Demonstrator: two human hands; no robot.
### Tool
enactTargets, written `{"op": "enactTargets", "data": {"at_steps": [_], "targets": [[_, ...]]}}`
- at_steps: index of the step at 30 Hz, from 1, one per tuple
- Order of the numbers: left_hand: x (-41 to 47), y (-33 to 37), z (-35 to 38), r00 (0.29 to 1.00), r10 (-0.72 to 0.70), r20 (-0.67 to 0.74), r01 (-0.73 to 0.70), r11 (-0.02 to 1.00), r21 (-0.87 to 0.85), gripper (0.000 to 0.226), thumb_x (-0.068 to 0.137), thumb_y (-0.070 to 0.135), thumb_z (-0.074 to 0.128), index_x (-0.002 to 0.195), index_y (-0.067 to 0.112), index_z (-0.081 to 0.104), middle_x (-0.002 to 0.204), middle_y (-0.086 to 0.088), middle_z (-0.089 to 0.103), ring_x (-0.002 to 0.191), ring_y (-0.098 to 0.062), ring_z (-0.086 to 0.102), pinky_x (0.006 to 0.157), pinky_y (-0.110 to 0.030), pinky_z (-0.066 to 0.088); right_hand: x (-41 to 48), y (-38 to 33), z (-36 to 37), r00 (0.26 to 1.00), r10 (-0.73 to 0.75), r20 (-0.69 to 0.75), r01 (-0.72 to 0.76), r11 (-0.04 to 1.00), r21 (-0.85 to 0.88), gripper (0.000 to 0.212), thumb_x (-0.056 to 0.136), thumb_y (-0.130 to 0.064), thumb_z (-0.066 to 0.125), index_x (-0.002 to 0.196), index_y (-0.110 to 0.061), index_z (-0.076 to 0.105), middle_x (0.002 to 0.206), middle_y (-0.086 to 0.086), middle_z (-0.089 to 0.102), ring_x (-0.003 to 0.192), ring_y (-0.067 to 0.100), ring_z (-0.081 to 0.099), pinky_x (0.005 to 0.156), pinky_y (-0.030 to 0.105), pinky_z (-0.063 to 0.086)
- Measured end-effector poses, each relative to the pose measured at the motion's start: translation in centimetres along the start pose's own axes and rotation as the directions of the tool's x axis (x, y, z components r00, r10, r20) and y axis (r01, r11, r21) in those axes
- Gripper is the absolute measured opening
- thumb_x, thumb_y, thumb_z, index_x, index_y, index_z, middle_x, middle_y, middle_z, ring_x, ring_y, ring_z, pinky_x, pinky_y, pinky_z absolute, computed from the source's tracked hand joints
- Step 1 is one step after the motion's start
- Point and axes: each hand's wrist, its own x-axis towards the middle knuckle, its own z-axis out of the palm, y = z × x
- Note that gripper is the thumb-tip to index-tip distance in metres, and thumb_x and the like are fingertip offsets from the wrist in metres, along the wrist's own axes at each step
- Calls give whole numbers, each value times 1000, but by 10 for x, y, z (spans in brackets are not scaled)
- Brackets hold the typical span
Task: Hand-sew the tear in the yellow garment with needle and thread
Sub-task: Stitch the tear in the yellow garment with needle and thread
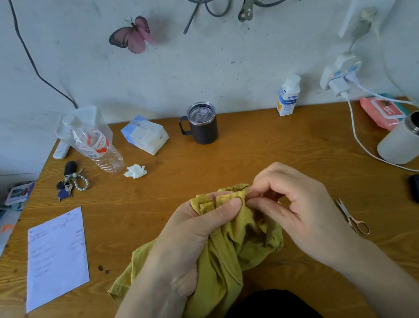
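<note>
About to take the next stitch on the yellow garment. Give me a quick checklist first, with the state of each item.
1. Left hand grips the garment, fold held under the thumb: ok.
2. Right hand pinches the fold's edge: ok.
3. Needle in the right fingers: cannot tell, too small to see.
4. Thread free of knots: cannot tell, none visible.
5. Tear exposed at the fold: cannot tell, hidden by fingers and folds.
6. Scissors on the table beside the right hand: ok.
</note>
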Motion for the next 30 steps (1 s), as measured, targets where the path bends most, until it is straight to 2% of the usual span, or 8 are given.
{"op": "enactTargets", "data": {"at_steps": [4,7,9,13,20,24,30], "targets": [[1,-1,2,999,37,-9,-37,999,37,15,59,10,72,72,6,77,72,-16,73,64,-24,72,59,-31,58,1,-1,1,999,-34,-32,33,999,-31,7,85,-16,64,81,-10,66,83,-4,59,77,0,53,69,10,41],[3,-2,1,999,29,-27,-27,998,64,17,59,13,72,73,7,78,76,-16,74,68,-25,73,61,-31,59,3,0,-4,997,-15,-82,12,999,-45,20,84,-31,65,92,-14,69,89,-7,60,75,0,52,68,10,43],[4,-4,0,999,22,-33,-20,998,66,19,59,14,72,75,5,77,78,-18,74,69,-27,73,62,-33,59,4,-2,-5,993,-58,-107,51,996,-70,25,85,-34,60,96,-14,70,91,-6,60,77,0,52,70,12,44],[6,-6,0,999,18,-32,-16,998,58,19,63,12,71,79,4,77,81,-20,73,73,-30,72,69,-37,60,4,-2,2,982,-171,-82,157,976,-152,21,88,-27,59,90,-11,72,88,1,63,82,11,59,69,25,50],[11,-8,1,992,30,-125,-17,994,108,11,64,11,69,69,5,76,73,-18,72,66,-28,71,59,-32,58,5,6,22,938,-304,-165,248,923,-295,21,92,-18,55,81,-8,70,83,3,66,81,15,53,65,32,47],[13,-7,-3,984,52,-168,-34,994,104,13,65,12,68,71,5,77,75,-19,73,67,-29,72,58,-32,58,6,13,29,928,-281,-244,229,948,-223,20,90,-20,59,83,-8,72,84,4,68,81,17,56,66,32,48],[15,-8,-6,978,63,-201,-37,991,129,11,76,11,67,75,5,76,80,-19,73,73,-30,72,66,-36,59,9,21,43,955,-222,-199,178,959,-221,21,93,-16,50,82,-7,66,83,3,65,84,11,50,71,23,43]]}}
